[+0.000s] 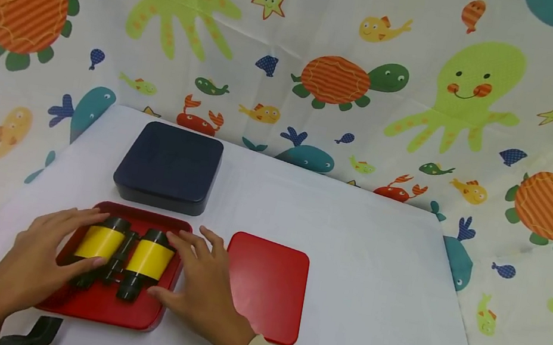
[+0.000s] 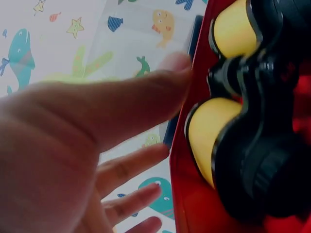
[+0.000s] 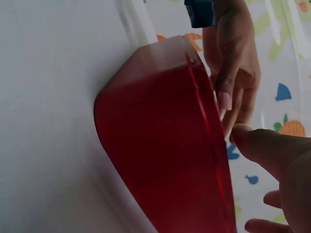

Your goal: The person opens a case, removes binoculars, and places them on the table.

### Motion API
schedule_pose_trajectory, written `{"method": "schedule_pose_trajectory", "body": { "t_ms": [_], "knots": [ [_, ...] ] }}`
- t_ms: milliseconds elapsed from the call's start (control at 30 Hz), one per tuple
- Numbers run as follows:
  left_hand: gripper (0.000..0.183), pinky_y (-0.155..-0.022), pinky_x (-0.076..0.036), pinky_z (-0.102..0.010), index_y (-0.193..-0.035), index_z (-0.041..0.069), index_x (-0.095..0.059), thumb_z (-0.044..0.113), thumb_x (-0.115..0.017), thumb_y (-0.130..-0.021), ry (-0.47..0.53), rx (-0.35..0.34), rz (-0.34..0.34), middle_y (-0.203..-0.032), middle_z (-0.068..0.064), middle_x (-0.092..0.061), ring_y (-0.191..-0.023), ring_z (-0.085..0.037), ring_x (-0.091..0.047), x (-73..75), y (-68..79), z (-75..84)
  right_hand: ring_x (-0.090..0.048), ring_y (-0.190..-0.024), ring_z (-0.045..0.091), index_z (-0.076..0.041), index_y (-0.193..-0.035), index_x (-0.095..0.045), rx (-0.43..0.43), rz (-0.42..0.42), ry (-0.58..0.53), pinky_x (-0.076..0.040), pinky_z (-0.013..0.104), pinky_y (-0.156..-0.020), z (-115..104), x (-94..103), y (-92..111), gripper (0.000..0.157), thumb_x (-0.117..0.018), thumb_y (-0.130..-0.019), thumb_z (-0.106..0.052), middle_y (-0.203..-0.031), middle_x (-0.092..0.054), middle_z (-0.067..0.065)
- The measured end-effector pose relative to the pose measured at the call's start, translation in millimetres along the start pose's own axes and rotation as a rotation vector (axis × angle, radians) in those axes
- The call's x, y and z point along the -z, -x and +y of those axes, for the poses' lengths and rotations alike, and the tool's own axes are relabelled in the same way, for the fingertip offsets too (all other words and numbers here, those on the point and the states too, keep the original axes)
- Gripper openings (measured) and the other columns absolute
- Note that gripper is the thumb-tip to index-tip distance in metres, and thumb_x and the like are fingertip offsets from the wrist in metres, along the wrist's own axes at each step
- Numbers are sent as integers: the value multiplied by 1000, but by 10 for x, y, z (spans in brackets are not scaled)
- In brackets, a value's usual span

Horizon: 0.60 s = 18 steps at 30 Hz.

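Observation:
Black binoculars with yellow barrels [image 1: 150, 260] lie in an uncovered red box [image 1: 108, 310] at the left of the table. My left hand [image 1: 37, 258] is at their left barrel, thumb and fingers spread around it. On the other side, my right hand [image 1: 209, 285] hovers by the right barrel with its fingers apart. The left wrist view shows the binoculars [image 2: 214, 131] close up, and the left thumb [image 2: 141, 99] stretched out without gripping them. In the right wrist view the red box's outer wall [image 3: 160, 131] hides the binoculars; the right thumb [image 3: 262, 145] is extended near the rim.
A flat red lid [image 1: 265, 291] lies just right of the red box. Behind the box stands a closed dark blue box [image 1: 169, 161]. White cloth [image 1: 373, 284] covers the table, and a curtain printed with sea animals [image 1: 287, 35] hangs at the back.

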<state>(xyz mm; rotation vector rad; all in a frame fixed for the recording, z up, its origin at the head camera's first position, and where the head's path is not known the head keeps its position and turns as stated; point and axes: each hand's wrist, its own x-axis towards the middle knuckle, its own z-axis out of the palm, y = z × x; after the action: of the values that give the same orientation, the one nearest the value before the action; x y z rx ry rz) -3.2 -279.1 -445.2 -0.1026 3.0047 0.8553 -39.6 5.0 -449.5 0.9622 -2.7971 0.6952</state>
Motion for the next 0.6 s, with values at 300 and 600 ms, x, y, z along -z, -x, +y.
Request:
{"method": "schedule_pose_trajectory", "body": {
  "t_ms": [300, 600],
  "knots": [
    [96, -98, -37, -87, -158, 14, -47, 34, -95, -78, 19, -21, -119, -155, -31, -47, -136, -59, -36, 10, -14, -132, -32, -157, 26, -26, -156, -52, -4, -52, 0, -36, 48, -127, -59, -153, -83, 89, -86, -81, -60, -149, -59, -6],
    [91, -98, -40, -85, -154, 15, -52, 29, -97, -76, 23, -29, -105, -152, -28, -50, -132, -56, -41, -20, -22, -143, -38, -153, 24, -24, -151, -58, 2, -54, 75, -31, 49, -130, -71, -187, -173, 86, -87, -79, -61, -136, -65, -8]
  ]
}}
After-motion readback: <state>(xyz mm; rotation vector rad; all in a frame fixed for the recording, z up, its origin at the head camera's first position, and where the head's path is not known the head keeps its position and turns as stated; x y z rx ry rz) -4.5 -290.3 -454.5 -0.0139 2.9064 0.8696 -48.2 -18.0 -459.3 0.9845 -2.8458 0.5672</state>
